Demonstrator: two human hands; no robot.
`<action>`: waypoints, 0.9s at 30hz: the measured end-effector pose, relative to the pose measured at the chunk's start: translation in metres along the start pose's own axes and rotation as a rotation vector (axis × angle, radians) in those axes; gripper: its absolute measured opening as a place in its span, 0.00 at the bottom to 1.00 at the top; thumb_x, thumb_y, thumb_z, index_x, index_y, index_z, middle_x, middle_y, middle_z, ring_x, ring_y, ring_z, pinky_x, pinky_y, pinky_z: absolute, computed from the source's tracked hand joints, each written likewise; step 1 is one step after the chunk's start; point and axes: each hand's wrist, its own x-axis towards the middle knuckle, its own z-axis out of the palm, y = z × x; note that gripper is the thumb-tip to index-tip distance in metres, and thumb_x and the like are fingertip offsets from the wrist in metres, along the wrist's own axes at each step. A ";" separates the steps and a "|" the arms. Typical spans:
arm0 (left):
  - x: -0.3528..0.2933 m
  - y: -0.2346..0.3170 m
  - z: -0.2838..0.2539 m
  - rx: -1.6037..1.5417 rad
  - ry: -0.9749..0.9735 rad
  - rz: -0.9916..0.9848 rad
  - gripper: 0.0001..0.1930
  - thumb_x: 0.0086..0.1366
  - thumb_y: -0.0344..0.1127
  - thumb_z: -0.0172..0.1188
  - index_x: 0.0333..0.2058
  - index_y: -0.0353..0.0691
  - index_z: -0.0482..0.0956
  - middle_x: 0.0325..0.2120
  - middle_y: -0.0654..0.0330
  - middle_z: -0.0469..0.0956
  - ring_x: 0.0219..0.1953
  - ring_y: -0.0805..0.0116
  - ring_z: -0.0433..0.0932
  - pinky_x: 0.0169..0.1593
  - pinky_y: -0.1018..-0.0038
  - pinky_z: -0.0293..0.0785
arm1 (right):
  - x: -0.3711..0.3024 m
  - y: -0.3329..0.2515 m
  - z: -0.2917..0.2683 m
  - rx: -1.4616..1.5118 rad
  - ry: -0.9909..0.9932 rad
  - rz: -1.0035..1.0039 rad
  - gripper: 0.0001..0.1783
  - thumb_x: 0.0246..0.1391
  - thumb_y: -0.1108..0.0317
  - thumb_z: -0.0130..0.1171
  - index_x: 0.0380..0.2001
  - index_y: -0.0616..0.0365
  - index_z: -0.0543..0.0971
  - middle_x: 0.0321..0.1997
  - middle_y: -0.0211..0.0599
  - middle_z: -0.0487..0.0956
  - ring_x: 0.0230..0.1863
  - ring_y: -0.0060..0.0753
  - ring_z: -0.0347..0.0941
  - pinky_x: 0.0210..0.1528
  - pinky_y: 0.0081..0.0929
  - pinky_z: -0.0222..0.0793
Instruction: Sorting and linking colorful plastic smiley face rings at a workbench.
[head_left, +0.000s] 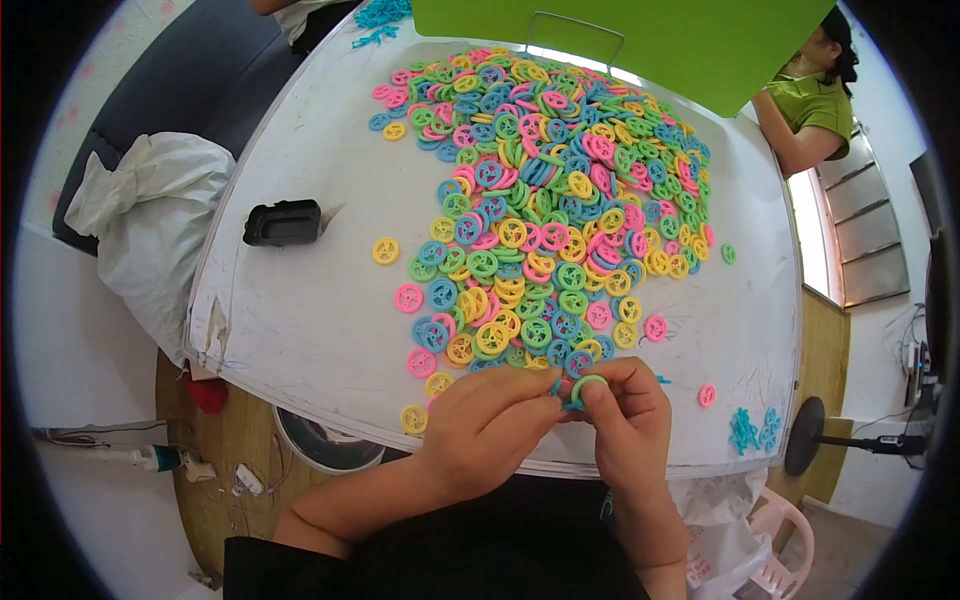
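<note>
Close to the table's near edge, my two hands meet over small plastic parts. My right hand (633,420) pinches a green plastic wheel (588,386) between thumb and fingers. Against it, my left hand (490,425) grips a small teal plastic piece (572,404); its exact shape is mostly covered by my fingers. Just beyond my fingertips spreads a big heap of plastic wheels (535,210) in pink, yellow, green and blue, with several loose wheels around its rim.
The white table (330,300) carries a black tray (283,223) at left and teal pieces (744,430) at right. A green board (620,40) stands at the far side. Another person (812,100) sits far right. A white sack (160,220) is beside the table.
</note>
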 end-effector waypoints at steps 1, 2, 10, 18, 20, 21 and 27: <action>0.001 0.000 0.000 -0.011 -0.013 0.017 0.16 0.51 0.26 0.73 0.41 0.39 0.84 0.41 0.53 0.84 0.38 0.57 0.84 0.37 0.66 0.79 | 0.000 0.000 -0.001 -0.001 -0.003 0.000 0.08 0.66 0.71 0.60 0.42 0.63 0.75 0.40 0.39 0.83 0.40 0.26 0.80 0.46 0.29 0.81; 0.002 -0.001 0.000 -0.024 -0.026 0.033 0.16 0.53 0.28 0.72 0.42 0.39 0.83 0.41 0.53 0.84 0.38 0.56 0.84 0.38 0.65 0.80 | -0.002 0.000 -0.004 -0.088 0.011 -0.071 0.08 0.65 0.72 0.60 0.43 0.64 0.76 0.40 0.39 0.83 0.40 0.25 0.80 0.46 0.26 0.79; 0.008 -0.005 -0.016 -0.199 -0.270 -0.234 0.27 0.55 0.28 0.76 0.53 0.38 0.75 0.41 0.54 0.85 0.41 0.59 0.86 0.42 0.69 0.81 | -0.004 -0.010 -0.015 -0.658 -0.166 -0.482 0.21 0.56 0.80 0.64 0.55 0.66 0.80 0.38 0.34 0.81 0.36 0.24 0.77 0.42 0.21 0.74; 0.008 -0.009 -0.021 -0.286 -0.359 -0.273 0.31 0.55 0.30 0.77 0.56 0.38 0.74 0.43 0.55 0.84 0.45 0.60 0.85 0.47 0.68 0.80 | -0.002 -0.025 -0.018 -0.853 -0.280 -0.372 0.27 0.50 0.81 0.65 0.56 0.61 0.81 0.28 0.35 0.79 0.27 0.25 0.76 0.33 0.20 0.73; 0.008 -0.004 -0.022 -0.235 -0.352 -0.349 0.23 0.52 0.35 0.79 0.47 0.41 0.83 0.46 0.56 0.80 0.49 0.59 0.80 0.51 0.65 0.76 | -0.003 -0.024 -0.021 -0.806 -0.292 -0.328 0.26 0.50 0.81 0.64 0.56 0.61 0.81 0.28 0.36 0.80 0.26 0.25 0.77 0.32 0.20 0.72; 0.007 -0.003 -0.022 -0.235 -0.353 -0.350 0.23 0.52 0.35 0.79 0.47 0.41 0.83 0.46 0.56 0.80 0.49 0.59 0.80 0.51 0.65 0.76 | -0.003 -0.023 -0.022 -0.758 -0.305 -0.284 0.26 0.50 0.81 0.64 0.56 0.61 0.81 0.29 0.36 0.80 0.26 0.25 0.78 0.31 0.21 0.72; 0.002 -0.005 -0.018 -0.199 -0.344 -0.388 0.19 0.51 0.40 0.79 0.42 0.45 0.87 0.46 0.56 0.77 0.50 0.56 0.76 0.52 0.65 0.72 | -0.001 -0.021 -0.030 -0.730 -0.351 -0.210 0.26 0.51 0.82 0.63 0.56 0.59 0.81 0.28 0.36 0.80 0.25 0.26 0.79 0.30 0.24 0.71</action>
